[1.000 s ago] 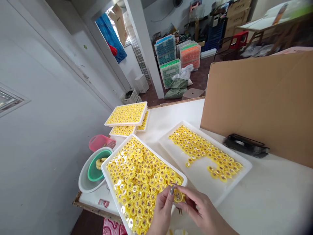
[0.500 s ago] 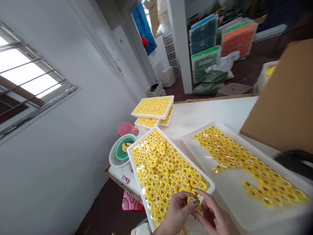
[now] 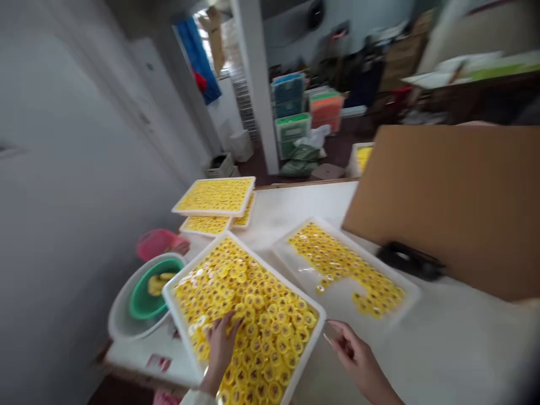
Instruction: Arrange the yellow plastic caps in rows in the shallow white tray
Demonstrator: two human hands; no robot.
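A white tray [image 3: 175,312] heaped with small round yellow pieces [image 3: 261,315] sits nearest me. My left hand [image 3: 221,343] lies on the pieces in this tray, fingers stretched out flat among them. My right hand [image 3: 352,351] hovers just past the tray's right corner, fingers loosely spread, nothing visible in it. To the right lies a second white tray [image 3: 291,259] partly covered by a band of the same yellow pieces [image 3: 346,267]. The picture is smeared by motion.
Two more trays of yellow pieces [image 3: 215,197] are stacked at the table's far left. A white bowl holding a green one [image 3: 143,295] and a pink basket [image 3: 158,243] stand at the left edge. A cardboard sheet [image 3: 447,191] stands at right, a black object [image 3: 409,261] at its foot.
My hands, which were pinched together on one yellow piece, have parted. The left now rests on the heap; the right has moved right, empty. The view swung back right.
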